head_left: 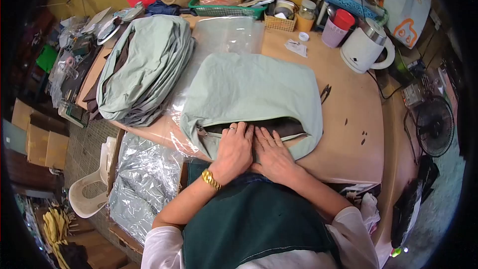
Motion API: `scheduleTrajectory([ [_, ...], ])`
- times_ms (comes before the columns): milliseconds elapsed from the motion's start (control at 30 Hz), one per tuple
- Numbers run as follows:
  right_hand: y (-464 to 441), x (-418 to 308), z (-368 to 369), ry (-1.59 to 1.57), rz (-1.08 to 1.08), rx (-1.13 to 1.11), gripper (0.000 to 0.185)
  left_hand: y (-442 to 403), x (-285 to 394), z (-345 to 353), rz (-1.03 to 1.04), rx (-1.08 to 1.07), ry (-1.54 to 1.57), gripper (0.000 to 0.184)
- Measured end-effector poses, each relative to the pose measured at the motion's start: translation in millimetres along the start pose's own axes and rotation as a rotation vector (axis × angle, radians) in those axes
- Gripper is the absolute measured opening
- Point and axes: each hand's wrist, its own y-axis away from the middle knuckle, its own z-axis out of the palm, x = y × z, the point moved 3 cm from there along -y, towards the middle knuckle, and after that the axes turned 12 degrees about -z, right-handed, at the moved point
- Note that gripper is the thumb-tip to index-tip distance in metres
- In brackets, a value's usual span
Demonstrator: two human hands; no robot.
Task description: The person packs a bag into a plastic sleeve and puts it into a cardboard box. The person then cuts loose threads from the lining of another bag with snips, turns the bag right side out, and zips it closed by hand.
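A pale green fabric bag (254, 87) lies on the brown table (353, 119), its long zipped opening facing me and showing a dark inside. My left hand (234, 147), with a gold watch on the wrist, rests at the lower edge of the opening, fingertips at the gap. Right beside it, my right hand (273, 154) lies on the same edge with its fingers stretched out. Both hands press on the bag's fabric, and their fingertips almost meet. A pile of similar green bags (149, 65) sits to the left.
Clear plastic sheets (229, 35) lie behind the bag. Small black scissors (325, 93) are at its right. A white kettle (366, 47), a pink cup (334, 32) and baskets line the back. A plastic-wrapped bundle (144, 184) is in a box at the lower left.
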Motion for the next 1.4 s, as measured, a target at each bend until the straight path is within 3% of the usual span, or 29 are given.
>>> scheduleTrajectory([
  [267, 6.8, -7.8, 8.4, -0.088, 0.14, 0.023, 0.089, -26.3, -3.2, 30.3, 0.049, -0.047, 0.023, 0.027],
  [400, 7.7, -4.1, 7.6, -0.111, 0.14, -0.037, 0.087, -50.7, 5.0, 26.5, 0.026, -0.143, 0.058, 0.029],
  [467, 8.3, -3.8, 8.5, -0.13, 0.126, -0.078, 0.089, -65.1, 4.6, 45.7, -0.055, -0.574, -0.066, 0.028],
  [533, 9.2, -5.5, 3.9, -0.143, 0.088, -0.056, 0.091, -80.3, -9.0, 78.0, 0.421, 0.059, -0.049, 0.037],
  [633, 9.1, -1.1, -4.2, -0.139, 0.065, -0.002, 0.095, -94.0, -22.5, 99.3, 0.354, 0.206, 0.015, 0.04],
  [700, 13.3, 3.9, -12.8, -0.12, -0.059, 0.005, 0.076, -101.3, -25.8, 102.3, 0.299, 0.346, 0.082, 0.044],
  [733, 19.5, 13.1, -27.8, -0.115, -0.055, 0.016, 0.076, -107.1, -28.5, 100.4, 0.275, 0.42, 0.112, 0.045],
  [767, 31.1, 28.2, -52.0, -0.616, 0.023, 0.107, 0.066, -102.9, -28.5, 90.0, 0.286, 0.427, 0.108, 0.045],
  [800, 43.3, 43.4, -71.4, -1.119, 0.1, 0.193, 0.056, -83.9, -22.7, 77.1, 0.332, 0.25, -0.104, 0.048],
  [833, 57.2, 64.9, -89.5, -1.001, 0.342, 0.446, 0.045, -61.3, -12.9, 63.2, 0.37, 0.067, -0.312, 0.051],
  [867, 73.6, 85.6, -102.8, -0.862, 0.584, 0.695, 0.036, -43.5, 1.1, 41.5, 0.196, -0.152, -0.156, 0.049],
  [900, 81.8, 113.7, -96.8, -0.513, 0.555, 0.634, 0.037, -24.8, 13.6, 21.7, 0.021, -0.367, -0.004, 0.047],
  [933, 85.6, 141.8, -78.5, -0.166, 0.512, 0.557, 0.039, -3.6, 24.6, 6.0, 0.148, -0.363, 0.235, 0.044],
  [967, 85.9, 160.2, -55.6, -0.164, 0.513, 0.562, 0.039, 8.6, 30.9, -10.3, 0.275, -0.352, 0.471, 0.041],
  [1000, 81.3, 174.4, -33.1, 0.094, 0.466, 0.414, 0.043, 8.0, 31.8, -29.4, 0.279, -0.347, 0.466, 0.041],
  [1033, 74.4, 184.4, -24.3, 0.348, 0.411, 0.259, 0.046, 6.9, 28.0, -51.6, 0.223, -0.207, 0.387, 0.042],
  [1067, 63.9, 200.3, -32.2, 0.345, 0.402, 0.257, 0.046, 10.3, 20.2, -65.0, 0.157, -0.074, 0.31, 0.044],
  [1100, 49.7, 222.7, -37.9, 0.089, 0.441, 0.21, 0.053, 5.2, 4.9, -71.6, 0.039, 0.079, 0.132, 0.055],
  [1133, 40.2, 234.1, -39.2, -0.166, 0.478, 0.162, 0.06, 0.9, -16.1, -71.6, -0.169, 0.156, 0.072, 0.057],
  [1167, 36.0, 231.4, -45.4, -0.176, 0.474, 0.159, 0.06, -1.2, -33.1, -76.7, -0.232, 0.184, -0.015, 0.059],
  [1233, 25.4, 219.7, -80.1, -0.545, 0.435, 0.513, 0.064, 1.5, -61.1, -76.8, -0.283, 0.22, -0.058, 0.059],
  [1300, 35.0, 157.3, -99.6, -0.524, 0.334, 0.529, 0.066, 8.8, -82.1, -69.2, -0.317, 0.164, -0.019, 0.058],
  [1333, 39.3, 119.4, -98.6, -0.346, 0.276, 0.332, 0.065, 9.9, -86.5, -66.9, -0.293, 0.204, -0.003, 0.038],
  [1367, 39.0, 99.9, -94.2, -0.167, 0.215, 0.139, 0.065, 9.0, -98.3, -57.6, -0.31, 0.204, -0.008, 0.038],
  [1400, 43.9, 111.5, -82.0, -0.175, 0.203, 0.133, 0.065, 6.6, -113.5, -45.4, -0.345, 0.14, 0.062, 0.026],
])
